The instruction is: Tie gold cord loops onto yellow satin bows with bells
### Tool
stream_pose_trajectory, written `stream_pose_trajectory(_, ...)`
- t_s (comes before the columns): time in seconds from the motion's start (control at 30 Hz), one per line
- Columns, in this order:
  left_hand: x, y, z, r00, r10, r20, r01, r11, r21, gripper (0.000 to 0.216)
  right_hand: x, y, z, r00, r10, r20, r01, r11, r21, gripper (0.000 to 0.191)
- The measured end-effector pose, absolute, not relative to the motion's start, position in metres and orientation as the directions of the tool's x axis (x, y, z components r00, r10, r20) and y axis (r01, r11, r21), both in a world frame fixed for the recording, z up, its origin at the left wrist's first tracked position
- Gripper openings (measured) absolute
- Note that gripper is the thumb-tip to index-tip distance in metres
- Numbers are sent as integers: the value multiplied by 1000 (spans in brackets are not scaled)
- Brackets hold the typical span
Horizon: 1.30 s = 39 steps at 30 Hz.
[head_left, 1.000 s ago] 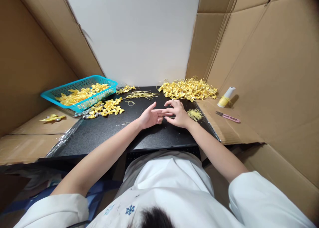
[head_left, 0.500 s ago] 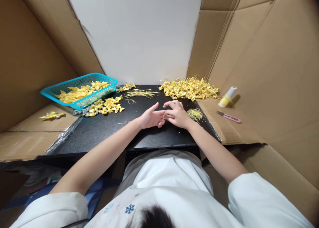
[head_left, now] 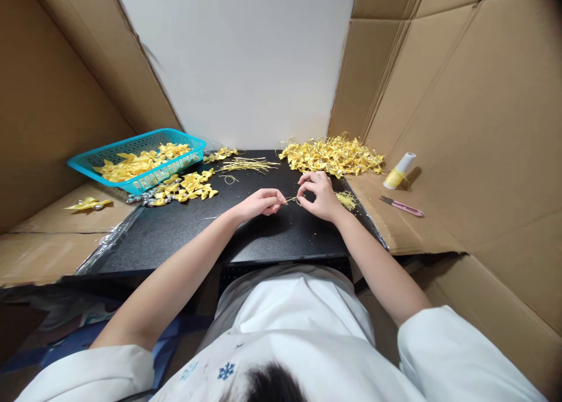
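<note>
Above the middle of the black table [head_left: 272, 238], a thin gold cord [head_left: 291, 199] with a small loop stretches between my two hands. My left hand [head_left: 260, 204] is closed, pinching one end of the cord at its fingertips. Thumb and forefinger of my right hand [head_left: 319, 196] are pinched on the cord at the looped side. Beyond my hands lie a bundle of straight gold cords [head_left: 248, 164] and a single curled piece. Just right of my right hand is a small heap of yellow cord scraps [head_left: 348, 200].
At the left stands a blue basket [head_left: 136, 184] of yellow ribbon bows, with more bows [head_left: 193, 185] and silver bells [head_left: 147, 198] beside it. A large pile of bows [head_left: 333, 155] lies back right. Thread snips [head_left: 401, 205] and a thread spool [head_left: 398, 171] rest on cardboard at right.
My hands, close together before, have drawn apart, and the cord now shows taut between them. My left hand's spread fingers have closed into a pinch.
</note>
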<state>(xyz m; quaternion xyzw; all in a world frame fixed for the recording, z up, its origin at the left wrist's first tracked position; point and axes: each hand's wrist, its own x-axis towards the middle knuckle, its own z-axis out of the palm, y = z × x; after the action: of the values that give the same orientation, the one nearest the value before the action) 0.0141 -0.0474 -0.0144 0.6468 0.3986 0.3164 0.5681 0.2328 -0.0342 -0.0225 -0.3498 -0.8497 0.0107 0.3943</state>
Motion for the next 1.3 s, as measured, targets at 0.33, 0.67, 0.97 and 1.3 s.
stream_pose_trajectory(0.33,12,-47,-14,480,877,27,300,-194,934,15,221,-44,-20,-572,707,416,499,703,-508,31)
stream_pose_trajectory(0.67,2,-46,-5,374,923,92,303,-215,929,11,222,-33,-18,-500,781,374,263,548,-794,38)
stream_pose_trajectory(0.97,-10,-39,-2,318,940,122,190,-189,963,8,251,-13,-21,-21,885,466,326,446,-834,38)
stream_pose_trajectory(1.3,-8,-42,0,353,933,68,191,-143,971,8,239,-27,-15,127,599,790,591,594,-546,19)
